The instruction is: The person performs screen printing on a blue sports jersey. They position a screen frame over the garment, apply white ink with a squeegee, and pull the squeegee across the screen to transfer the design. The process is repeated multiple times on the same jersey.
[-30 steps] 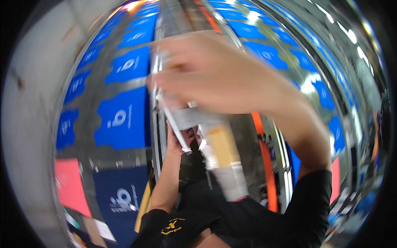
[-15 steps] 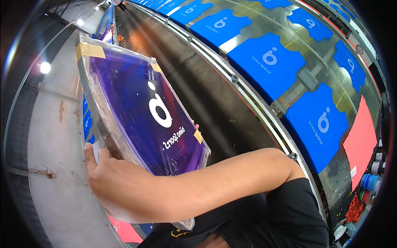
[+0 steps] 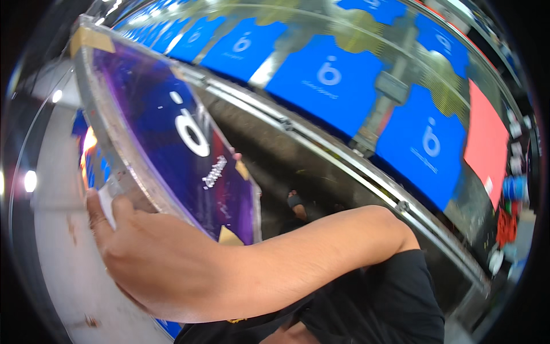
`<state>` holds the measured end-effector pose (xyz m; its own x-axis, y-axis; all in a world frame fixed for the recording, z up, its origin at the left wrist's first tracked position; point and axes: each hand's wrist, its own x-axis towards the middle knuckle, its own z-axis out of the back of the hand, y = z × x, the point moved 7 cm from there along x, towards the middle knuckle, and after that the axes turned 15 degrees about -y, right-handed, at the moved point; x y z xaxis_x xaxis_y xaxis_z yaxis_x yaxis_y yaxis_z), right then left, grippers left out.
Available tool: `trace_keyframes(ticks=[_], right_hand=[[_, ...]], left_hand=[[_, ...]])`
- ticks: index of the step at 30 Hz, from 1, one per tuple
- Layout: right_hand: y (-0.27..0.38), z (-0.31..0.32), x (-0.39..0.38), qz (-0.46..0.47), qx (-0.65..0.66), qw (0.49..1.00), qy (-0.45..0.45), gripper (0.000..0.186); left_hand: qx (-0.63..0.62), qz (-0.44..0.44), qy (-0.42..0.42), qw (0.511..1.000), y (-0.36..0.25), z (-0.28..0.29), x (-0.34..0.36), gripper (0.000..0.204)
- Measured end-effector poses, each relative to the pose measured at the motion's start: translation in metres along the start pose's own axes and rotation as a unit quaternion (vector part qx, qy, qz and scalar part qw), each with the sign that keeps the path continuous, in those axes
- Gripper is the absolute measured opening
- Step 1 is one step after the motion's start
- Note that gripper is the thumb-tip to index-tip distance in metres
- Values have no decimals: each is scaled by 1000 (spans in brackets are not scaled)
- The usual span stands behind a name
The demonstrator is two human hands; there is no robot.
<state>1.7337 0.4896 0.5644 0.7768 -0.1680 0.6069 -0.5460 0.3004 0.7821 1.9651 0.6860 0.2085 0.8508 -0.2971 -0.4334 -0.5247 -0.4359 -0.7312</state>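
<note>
A screen printing frame [image 3: 163,126], purple-blue mesh with a white emblem and tan tape at its corners, is tilted up in front of me on the left. My right forearm crosses my body, and my right hand [image 3: 160,246] is closed by the frame's near left side. Between its thumb and fingers shows a white wipe [image 3: 106,205], cloth or paper, I cannot tell which. Of my left hand [image 3: 237,156] only a fingertip appears, at the frame's right edge; the rest is hidden behind the frame, which it seems to grip.
A long printing table with a metal rail [image 3: 286,123] runs along the right, bearing several blue fabric pieces [image 3: 329,80] with pale emblems. A pink sheet [image 3: 487,143] lies towards its near end, beside bottles and a red rag [image 3: 506,226]. A sandalled foot [image 3: 295,200] shows on the dark floor.
My view has swung right, so the table has shifted left in it. The frame has moved left and turned more edge-on. The right hand stays at the frame's side with the white wipe.
</note>
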Motion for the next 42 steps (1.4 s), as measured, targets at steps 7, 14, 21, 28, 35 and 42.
trace_keyframes(ticks=[7,14,21,28,35,42], right_hand=[[-101,124,2,-120,-74,947,-289,60],[-161,317,-148,-232,-390,674,-583,43],[-132,444,-371,-282,-326,577,-694,39],[-97,620,-617,-361,-404,487,-685,30],[-144,674,-703,-339,-431,513,-660,27],[-200,617,-655,-371,-394,494,-680,27]], left_hand=[[34,119,204,971,24,-107,128,55],[34,262,384,885,97,-232,122,55],[209,320,255,888,246,-341,29,100],[201,278,266,901,414,-452,-105,82],[295,261,215,894,494,-462,-128,90],[240,270,206,910,481,-434,-98,79]])
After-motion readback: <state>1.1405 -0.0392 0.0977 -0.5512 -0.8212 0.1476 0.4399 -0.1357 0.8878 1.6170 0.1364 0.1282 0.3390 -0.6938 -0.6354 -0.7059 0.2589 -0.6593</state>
